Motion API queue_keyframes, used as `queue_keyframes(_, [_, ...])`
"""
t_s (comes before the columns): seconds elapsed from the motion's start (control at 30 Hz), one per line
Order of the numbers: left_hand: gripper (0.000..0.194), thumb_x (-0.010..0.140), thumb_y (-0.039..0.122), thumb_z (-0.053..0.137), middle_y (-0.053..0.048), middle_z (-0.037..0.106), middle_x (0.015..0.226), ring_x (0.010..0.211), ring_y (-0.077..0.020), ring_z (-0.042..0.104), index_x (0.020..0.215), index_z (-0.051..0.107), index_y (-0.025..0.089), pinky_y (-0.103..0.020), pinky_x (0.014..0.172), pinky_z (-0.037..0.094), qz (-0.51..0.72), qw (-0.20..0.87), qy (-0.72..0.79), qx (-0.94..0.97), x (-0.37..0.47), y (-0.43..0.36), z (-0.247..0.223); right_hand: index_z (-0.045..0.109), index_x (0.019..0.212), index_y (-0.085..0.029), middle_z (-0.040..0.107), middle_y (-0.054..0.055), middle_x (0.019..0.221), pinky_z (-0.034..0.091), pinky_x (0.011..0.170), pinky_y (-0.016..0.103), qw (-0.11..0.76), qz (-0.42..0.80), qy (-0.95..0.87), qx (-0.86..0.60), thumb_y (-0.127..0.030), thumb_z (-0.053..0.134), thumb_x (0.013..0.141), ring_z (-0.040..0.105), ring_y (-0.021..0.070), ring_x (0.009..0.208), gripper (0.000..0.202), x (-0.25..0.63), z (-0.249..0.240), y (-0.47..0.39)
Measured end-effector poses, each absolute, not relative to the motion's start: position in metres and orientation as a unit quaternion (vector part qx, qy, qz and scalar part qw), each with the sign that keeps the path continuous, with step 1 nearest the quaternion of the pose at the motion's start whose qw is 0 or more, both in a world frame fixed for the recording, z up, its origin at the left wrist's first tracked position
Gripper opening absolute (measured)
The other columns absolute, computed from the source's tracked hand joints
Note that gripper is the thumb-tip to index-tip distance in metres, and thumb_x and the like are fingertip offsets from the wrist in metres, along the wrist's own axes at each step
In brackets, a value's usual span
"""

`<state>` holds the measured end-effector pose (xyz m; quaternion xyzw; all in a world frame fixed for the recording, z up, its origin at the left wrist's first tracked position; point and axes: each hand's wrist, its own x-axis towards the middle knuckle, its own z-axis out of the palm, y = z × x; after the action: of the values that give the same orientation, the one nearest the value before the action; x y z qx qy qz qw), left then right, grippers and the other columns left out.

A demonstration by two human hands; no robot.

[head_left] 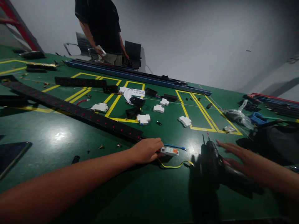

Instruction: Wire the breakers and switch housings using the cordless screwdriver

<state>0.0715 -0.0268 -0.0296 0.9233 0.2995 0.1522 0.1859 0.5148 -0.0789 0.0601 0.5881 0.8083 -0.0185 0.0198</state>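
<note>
My left hand [147,151] is closed around the near end of a white circuit breaker [170,151] with an orange switch. It lies at the end of a long black strip [77,109] dotted with red. A blue wire [175,146] and a yellow-green wire [175,167] with metal lugs come out by the hand; its fingertips are partly hidden. On the right, my right hand [240,157] has its fingers stretched out beside a dark cordless drill [211,158], whose bit points away from me. Whether the fingers touch the drill I cannot tell.
Several white breakers, such as this one [143,119], lie mid-table. Small screws [101,147] are scattered nearby. Long blue-black rails [140,74] span the back, where a person [100,31] stands. A plastic bag [239,116] and a blue tray [258,118] are at right.
</note>
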Motion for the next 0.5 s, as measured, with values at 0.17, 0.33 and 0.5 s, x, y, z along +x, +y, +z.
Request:
queue_keyframes(0.17, [0.016,0.099,0.028,0.063,-0.007,0.065,0.111,0.098,-0.0235,0.064,0.113,0.062,0.019,-0.036,0.084,0.052,0.148,0.183,0.283,0.93,0.069,-0.025,-0.03,0.047,0.161,-0.026,0.051,0.01,0.16,0.046,0.121,0.051,0.07,-0.071,0.838,0.536,-0.048,0.046,0.105,0.058,0.0297,0.14,0.059,0.398,0.088,-0.008])
queue_keyframes(0.33, [0.025,0.088,0.02,0.068,-0.012,0.066,0.115,0.103,-0.0274,0.064,0.112,0.062,0.015,-0.038,0.088,0.054,0.11,0.12,0.279,0.947,0.066,-0.023,-0.034,0.058,0.152,-0.019,0.06,0.015,0.151,0.049,0.116,0.046,0.137,-0.118,0.882,0.436,-0.041,0.054,0.103,0.063,0.0284,0.133,0.053,0.305,0.061,0.044])
queue_keyframes(0.5, [0.04,0.086,0.023,0.071,-0.017,0.066,0.119,0.1,-0.0287,0.066,0.122,0.06,0.01,-0.04,0.085,0.055,0.1,0.073,0.245,0.962,0.061,-0.021,-0.035,0.064,0.14,-0.015,0.066,0.017,0.137,0.052,0.109,0.046,0.126,-0.099,0.907,0.388,-0.034,0.052,0.104,0.067,0.0296,0.122,0.043,0.254,0.037,0.063])
